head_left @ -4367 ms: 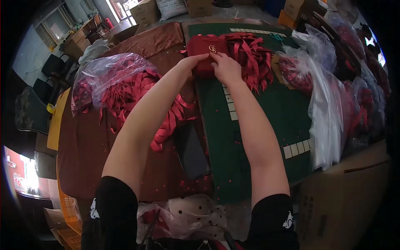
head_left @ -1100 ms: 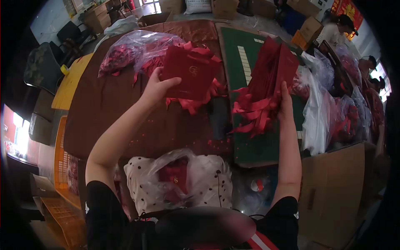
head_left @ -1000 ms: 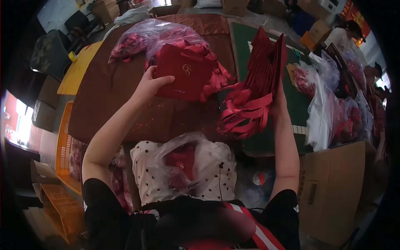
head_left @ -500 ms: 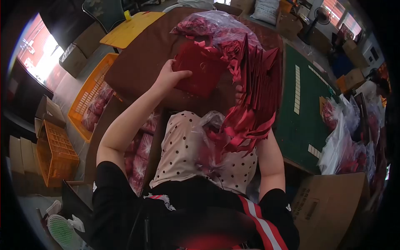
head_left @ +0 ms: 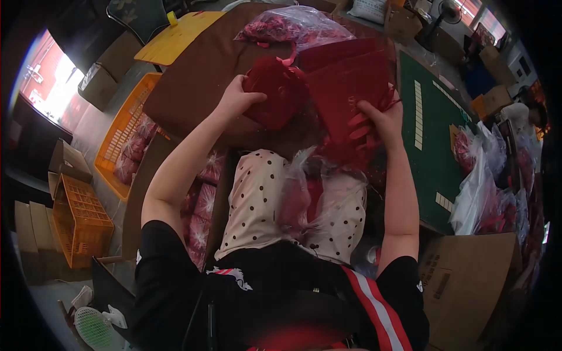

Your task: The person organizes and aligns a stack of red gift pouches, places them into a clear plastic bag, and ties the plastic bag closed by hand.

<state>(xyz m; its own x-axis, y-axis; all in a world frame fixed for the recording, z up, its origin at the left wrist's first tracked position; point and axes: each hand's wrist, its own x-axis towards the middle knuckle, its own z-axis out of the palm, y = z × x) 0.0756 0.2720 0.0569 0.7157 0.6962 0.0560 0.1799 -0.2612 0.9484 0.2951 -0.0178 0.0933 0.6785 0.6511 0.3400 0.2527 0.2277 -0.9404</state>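
Note:
My left hand grips the left edge of a dark red bag stack, thumb on its front face. A larger bundle of red bags, its flat faces overlapping, is held by my right hand at its lower right, thumb across the front. Red ribbons hang near that hand. The two stacks come close together over the brown cloth. On my lap, over the dotted fabric, lies a clear plastic bag with red material inside.
Behind the stacks, a plastic bag of red ribbons rests on the brown-covered table. A green mat with pale tiles lies to the right, beside clear plastic bags and a cardboard box. Orange crates stand left.
Both hands were working at the far table edge; they now hold separate stacks nearer my body. The right-hand bundle has turned from showing its fanned edges to showing flat faces. The view has swung.

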